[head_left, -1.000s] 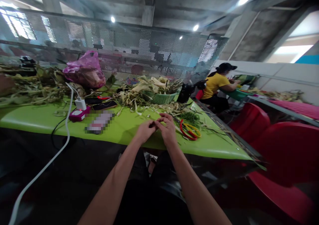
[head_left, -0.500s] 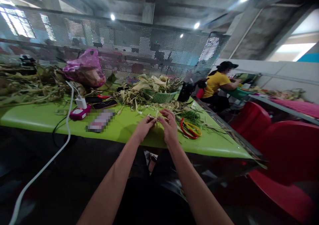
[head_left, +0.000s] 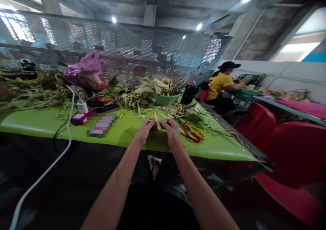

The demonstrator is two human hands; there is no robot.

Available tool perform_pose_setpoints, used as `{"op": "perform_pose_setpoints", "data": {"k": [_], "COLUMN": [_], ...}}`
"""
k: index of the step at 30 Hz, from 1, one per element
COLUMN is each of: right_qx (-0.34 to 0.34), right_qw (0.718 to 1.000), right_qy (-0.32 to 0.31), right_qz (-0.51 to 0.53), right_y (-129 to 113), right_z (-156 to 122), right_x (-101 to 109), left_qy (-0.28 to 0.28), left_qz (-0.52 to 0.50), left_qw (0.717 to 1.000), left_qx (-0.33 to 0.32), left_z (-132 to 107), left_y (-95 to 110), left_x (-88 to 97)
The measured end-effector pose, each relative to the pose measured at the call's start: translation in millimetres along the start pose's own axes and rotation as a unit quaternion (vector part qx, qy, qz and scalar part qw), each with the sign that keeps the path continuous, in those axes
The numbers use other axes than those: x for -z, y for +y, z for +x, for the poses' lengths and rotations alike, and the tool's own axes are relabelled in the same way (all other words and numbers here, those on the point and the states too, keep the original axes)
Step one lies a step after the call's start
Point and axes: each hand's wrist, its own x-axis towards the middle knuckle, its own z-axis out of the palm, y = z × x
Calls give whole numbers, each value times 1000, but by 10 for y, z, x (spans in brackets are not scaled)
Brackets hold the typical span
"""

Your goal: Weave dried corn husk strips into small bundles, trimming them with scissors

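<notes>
Over the front part of the green-covered table (head_left: 127,131), my left hand (head_left: 145,131) and my right hand (head_left: 172,131) face each other with a small gap between them. Both are closed in a pinch on a thin pale plant strip (head_left: 157,118), which sticks up between the fingertips. Its lower part is too small to make out. To the right of my right hand lies a tool with red and yellow handles (head_left: 195,132). Behind my hands, dried leaf scraps (head_left: 137,102) surround a green basket (head_left: 165,100) heaped with pale dried husks (head_left: 159,84).
On the left are a blurred flat item (head_left: 102,125), a dark phone (head_left: 107,107), a magenta power socket (head_left: 81,117) with a white cable (head_left: 70,131), and a purple plastic bag (head_left: 88,72). Red chairs (head_left: 292,148) and a person in yellow (head_left: 221,85) are at right.
My right hand's raised fingers have come down and closed into a pinch. Both hands stay at nearly the same place, now slightly farther apart at the fingertips.
</notes>
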Motion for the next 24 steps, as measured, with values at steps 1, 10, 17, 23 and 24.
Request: {"op": "perform_pose_setpoints", "data": {"k": [1,10,17,23,24], "right_qx": [-1,12,36,205,219], "right_qw": [1000,999,998,954,950], "right_qy": [1,35,32,10,5], "right_qz": [0,-3,-41,-217,-224], "right_y": [4,67,-6,-99,-103], "right_z": [3,30,0,-55,-57], "right_x": [4,2,14,-4,-9], "left_qy": [-3,-12,-4,11,15], "left_qz": [10,55,25,-4,-8], "left_qw": [1000,998,1000,1000,1000], "left_qx": [-1,-7,10,11,13], "left_z": [-4,-25,-8,15,16], "left_y": [5,45,48,30,28], "left_x": [-1,-13,26,24,22]}}
